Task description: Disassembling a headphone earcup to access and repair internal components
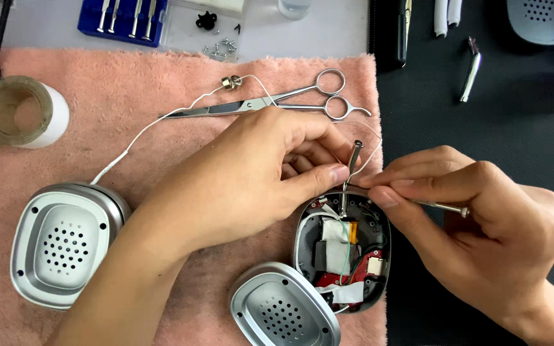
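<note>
A roll of tape (24, 110) stands at nine o'clock on the pink towel (97, 83). Scissors (270, 104) lie at twelve o'clock, a blue screwdriver case (123, 19) and loose screws (220, 45) at eleven. A closed grey ear cup (62, 243) rests at eight, a chrome part (470, 70) at one.

Brushed metal shells on fuzzy pink cloth

The open earcup (343, 256) has a matt grey shell; its detached cover (283, 307) looks satin silver, perforated. The scissors (270, 104) shine like polished steel on the towel (161, 160), a soft, napped terry cloth.
</note>
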